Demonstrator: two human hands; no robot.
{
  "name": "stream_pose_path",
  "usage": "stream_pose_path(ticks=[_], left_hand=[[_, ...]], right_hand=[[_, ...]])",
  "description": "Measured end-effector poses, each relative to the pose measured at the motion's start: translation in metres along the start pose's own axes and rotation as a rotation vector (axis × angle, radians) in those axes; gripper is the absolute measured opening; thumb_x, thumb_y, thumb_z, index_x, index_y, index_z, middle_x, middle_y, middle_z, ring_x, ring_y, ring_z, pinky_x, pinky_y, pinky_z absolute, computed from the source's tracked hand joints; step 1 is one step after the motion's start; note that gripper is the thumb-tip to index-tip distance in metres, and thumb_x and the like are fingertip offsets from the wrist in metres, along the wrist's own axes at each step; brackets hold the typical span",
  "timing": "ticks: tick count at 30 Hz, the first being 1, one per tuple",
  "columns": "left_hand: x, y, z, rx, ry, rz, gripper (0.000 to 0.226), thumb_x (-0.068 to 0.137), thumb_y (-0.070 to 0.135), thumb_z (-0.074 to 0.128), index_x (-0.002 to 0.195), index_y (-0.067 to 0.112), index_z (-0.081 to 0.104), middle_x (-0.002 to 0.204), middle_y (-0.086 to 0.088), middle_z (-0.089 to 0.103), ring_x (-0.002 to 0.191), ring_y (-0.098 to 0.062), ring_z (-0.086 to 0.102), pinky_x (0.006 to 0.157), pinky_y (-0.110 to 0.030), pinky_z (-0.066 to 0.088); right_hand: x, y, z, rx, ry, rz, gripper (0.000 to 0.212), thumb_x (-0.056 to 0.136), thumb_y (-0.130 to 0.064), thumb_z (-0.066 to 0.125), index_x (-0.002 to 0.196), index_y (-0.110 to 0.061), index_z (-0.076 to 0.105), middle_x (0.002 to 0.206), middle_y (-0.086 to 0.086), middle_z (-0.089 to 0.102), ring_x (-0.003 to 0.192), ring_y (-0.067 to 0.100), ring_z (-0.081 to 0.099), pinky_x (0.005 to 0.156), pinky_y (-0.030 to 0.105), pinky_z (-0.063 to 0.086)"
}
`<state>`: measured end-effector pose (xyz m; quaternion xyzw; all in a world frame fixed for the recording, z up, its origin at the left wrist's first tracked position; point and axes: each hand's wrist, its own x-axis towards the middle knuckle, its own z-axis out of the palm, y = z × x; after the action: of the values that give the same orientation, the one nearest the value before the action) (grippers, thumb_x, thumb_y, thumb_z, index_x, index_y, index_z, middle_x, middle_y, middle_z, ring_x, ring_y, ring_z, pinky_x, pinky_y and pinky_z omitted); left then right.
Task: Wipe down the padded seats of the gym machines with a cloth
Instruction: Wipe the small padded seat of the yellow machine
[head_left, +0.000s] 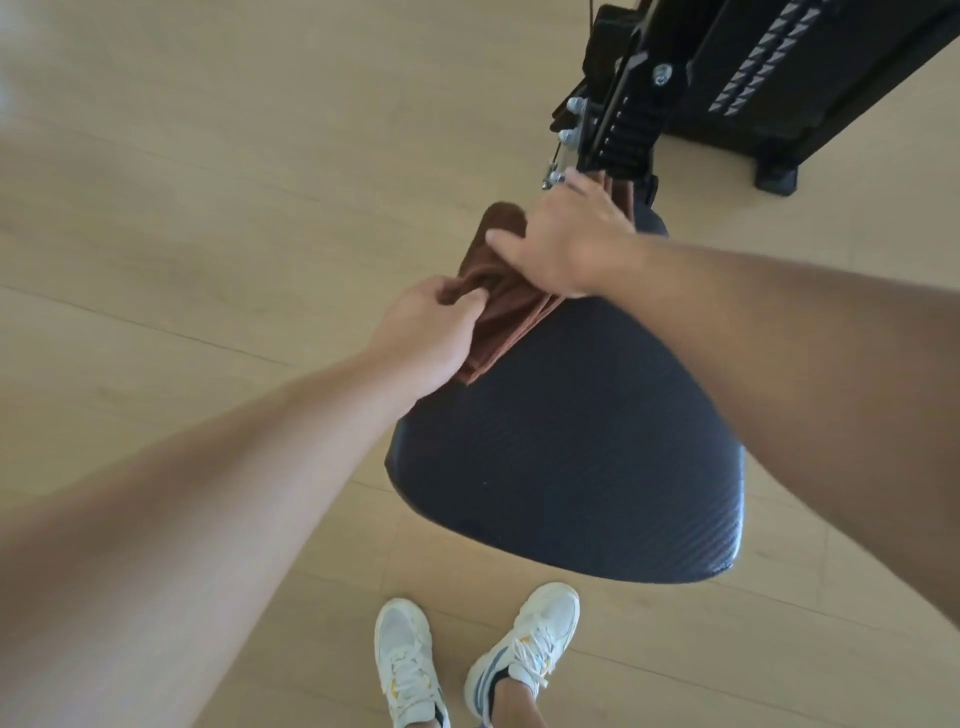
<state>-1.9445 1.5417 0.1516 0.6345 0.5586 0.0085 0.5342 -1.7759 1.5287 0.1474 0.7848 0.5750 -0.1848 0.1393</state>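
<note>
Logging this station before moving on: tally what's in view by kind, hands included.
Hands: 2, left hand pinching the cloth, right hand flat on it
Brown cloth: 1
Padded seat: 1
Machine frame: 1
White shoes: 2, one, the other
Total: 7

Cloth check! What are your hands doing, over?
Left hand pinching brown cloth. Right hand pressing it flat on black padded seat. Nothing in the way.

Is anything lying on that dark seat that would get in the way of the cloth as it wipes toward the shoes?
Nothing visible. The brown cloth sits at the far, narrow end of the seat, under both hands, and the pad's wide part nearer the shoes is bare.
</note>
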Motion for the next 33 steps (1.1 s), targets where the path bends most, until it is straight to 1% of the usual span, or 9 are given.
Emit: stream_pose_path(ticks=[4,7,13,16,19,23,27,29,33], left_hand=[[0.009,-0.002,-0.010,0.048,-0.080,0.024,0.026,0.097,0.042,0.059,0.114,0.027,0.072,0.101,0.005,0.073,0.075,0.000,0.061,0.065,-0.017,0.045],[0.010,-0.004,-0.018,0.070,-0.097,0.048,0.022,0.096,0.039,0.063,0.108,0.027,0.076,0.102,0.000,0.076,0.079,-0.009,0.066,0.068,-0.015,0.047],[-0.009,-0.017,-0.021,0.141,-0.005,0.111,0.021,0.094,0.033,0.064,0.111,0.025,0.075,0.097,0.001,0.076,0.089,-0.018,0.072,0.075,-0.028,0.055],[-0.025,-0.028,-0.030,0.193,0.049,0.132,0.023,0.093,0.029,0.064,0.114,0.026,0.074,0.105,0.002,0.077,0.097,-0.021,0.071,0.087,-0.035,0.057],[-0.052,-0.046,-0.040,0.240,0.145,0.154,0.025,0.094,0.025,0.064,0.117,0.023,0.071,0.109,0.004,0.076,0.101,-0.018,0.070,0.086,-0.030,0.053],[-0.103,-0.088,-0.040,0.150,0.164,0.167,0.022,0.093,0.021,0.065,0.115,0.026,0.065,0.104,0.012,0.074,0.099,-0.009,0.071,0.082,-0.029,0.055],[-0.148,-0.124,-0.029,0.084,0.191,0.127,0.042,0.090,0.014,0.067,0.126,0.034,0.056,0.121,0.016,0.064,0.118,-0.006,0.060,0.093,-0.035,0.050],[-0.165,-0.132,-0.017,0.044,0.169,0.131,0.046,0.093,0.014,0.061,0.133,0.035,0.052,0.131,0.016,0.058,0.127,-0.003,0.052,0.106,-0.035,0.044],[-0.188,-0.147,0.018,0.289,0.121,0.290,0.066,0.087,0.045,0.049,0.147,0.020,0.042,0.155,-0.003,0.042,0.143,-0.018,0.037,0.112,-0.029,0.033]], right_hand=[[0.012,0.001,0.005,-0.038,0.008,0.047,0.080,0.103,-0.062,0.022,0.110,0.002,0.069,0.125,0.024,0.066,0.141,0.035,0.042,0.128,0.043,0.009],[0.016,-0.004,0.009,-0.042,-0.025,0.086,0.082,0.100,-0.065,0.022,0.114,0.002,0.068,0.129,0.024,0.064,0.143,0.035,0.040,0.128,0.043,0.008],[-0.003,-0.019,0.015,0.080,0.038,0.083,0.083,0.098,-0.071,0.031,0.129,0.000,0.062,0.146,0.026,0.052,0.151,0.034,0.027,0.128,0.046,0.001],[-0.021,-0.036,0.022,0.232,0.046,0.062,0.080,0.097,-0.072,0.033,0.134,-0.007,0.060,0.146,0.027,0.050,0.151,0.030,0.027,0.128,0.045,-0.003],[-0.044,-0.059,0.031,0.452,0.050,0.032,0.073,0.094,-0.073,0.035,0.135,-0.018,0.060,0.149,0.016,0.050,0.154,0.024,0.021,0.128,0.042,-0.007],[-0.110,-0.093,0.032,0.641,0.095,-0.077,0.054,0.105,-0.052,0.043,0.153,-0.027,0.043,0.161,-0.007,0.039,0.156,0.013,0.010,0.121,0.031,-0.015],[-0.179,-0.117,0.062,0.602,0.188,-0.079,0.050,0.106,-0.044,0.043,0.154,-0.031,0.041,0.163,-0.016,0.034,0.157,0.014,0.013,0.128,0.038,-0.004],[-0.209,-0.124,0.083,0.606,0.258,-0.019,0.050,0.102,-0.037,0.049,0.152,-0.032,0.045,0.162,-0.016,0.038,0.156,0.016,0.020,0.129,0.042,0.004],[-0.257,-0.120,0.118,0.602,0.353,0.099,0.066,0.089,-0.030,0.055,0.153,-0.032,0.044,0.163,-0.018,0.034,0.156,0.011,0.019,0.127,0.042,0.013]])
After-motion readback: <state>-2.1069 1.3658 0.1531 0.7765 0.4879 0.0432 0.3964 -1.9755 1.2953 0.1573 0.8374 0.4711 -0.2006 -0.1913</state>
